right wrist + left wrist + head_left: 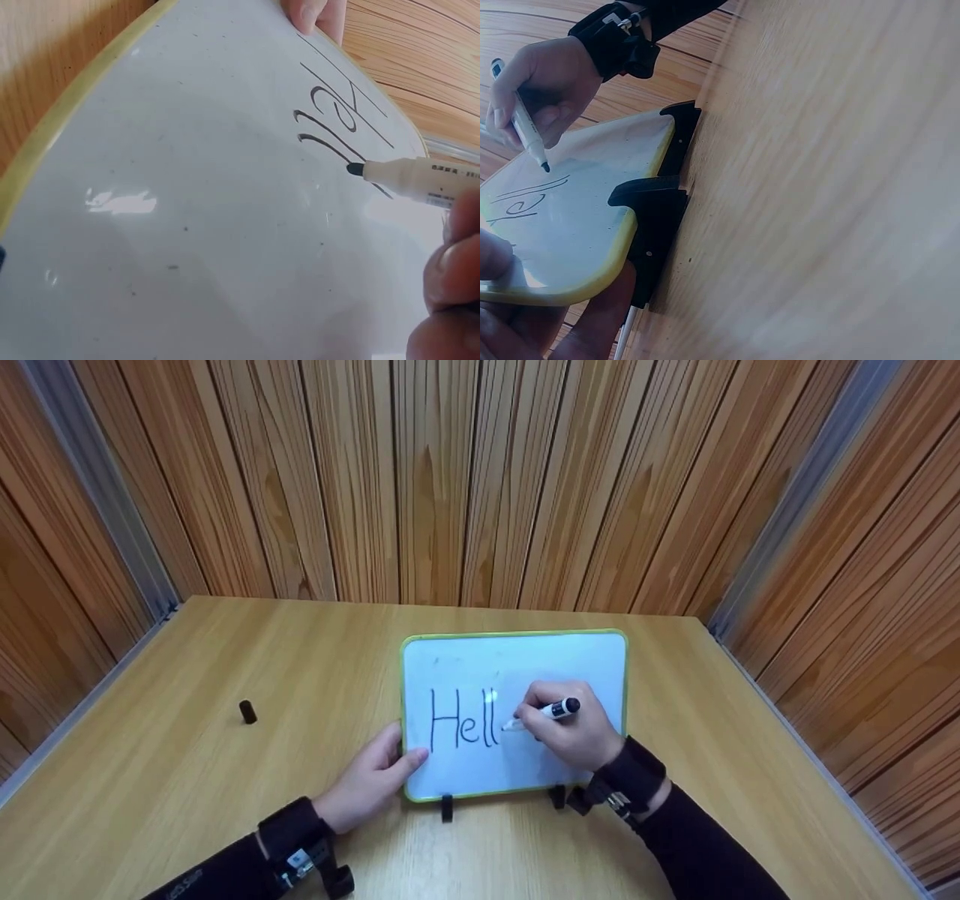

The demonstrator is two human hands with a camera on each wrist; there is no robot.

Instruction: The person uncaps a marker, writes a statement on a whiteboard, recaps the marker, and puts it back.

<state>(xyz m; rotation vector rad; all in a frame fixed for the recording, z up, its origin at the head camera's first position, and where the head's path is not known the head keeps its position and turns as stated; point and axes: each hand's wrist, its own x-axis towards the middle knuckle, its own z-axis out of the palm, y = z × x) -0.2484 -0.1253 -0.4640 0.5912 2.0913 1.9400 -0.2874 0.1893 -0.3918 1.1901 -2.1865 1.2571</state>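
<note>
A small whiteboard [465,660] with a yellow-green rim leans on a black stand [656,232]. "Hell" is written on it in dark ink. My left hand [371,780] grips the board's lower left edge, thumb on the front face and fingers behind. In my right hand [574,727] is a white marker [551,712] with a black end, pinched between thumb and fingers. Its dark tip [355,169] is beside the last letter in the right wrist view; whether it touches the surface I cannot tell.
A black marker cap [247,712] stands on the wooden table [315,660], well to the left of the board. Wood-panelled walls [435,480] close off the back and both sides. Black camera bands [634,772] are strapped round both wrists.
</note>
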